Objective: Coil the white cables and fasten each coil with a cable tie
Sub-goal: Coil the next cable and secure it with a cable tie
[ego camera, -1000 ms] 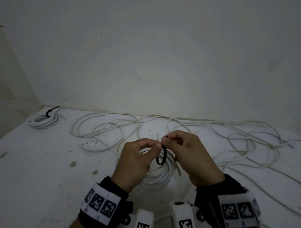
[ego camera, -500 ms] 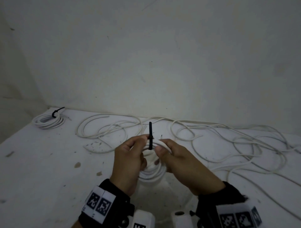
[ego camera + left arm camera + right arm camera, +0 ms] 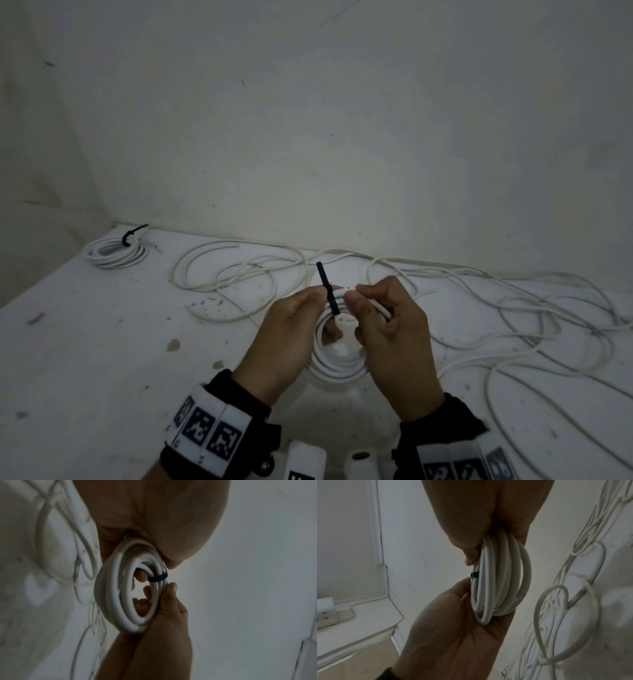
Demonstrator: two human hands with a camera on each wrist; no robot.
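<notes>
One tied white cable coil [image 3: 114,253] done on table [image 3: 85,342]; both hands' grips, left hand [image 3: 286,337] and right hand [image 3: 394,337], pinch second white coil [image 3: 337,368], black plastic cable tie [image 3: 329,291] looped, tail uncinched; loose white cables [image 3: 513,308] remain.

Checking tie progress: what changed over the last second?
The black cable tie went from an open loop between the fingertips to a band cinched round the held coil, tail sticking up. Left hand and right hand now grip the coil. The tied coil and loose cables stayed put.
</notes>
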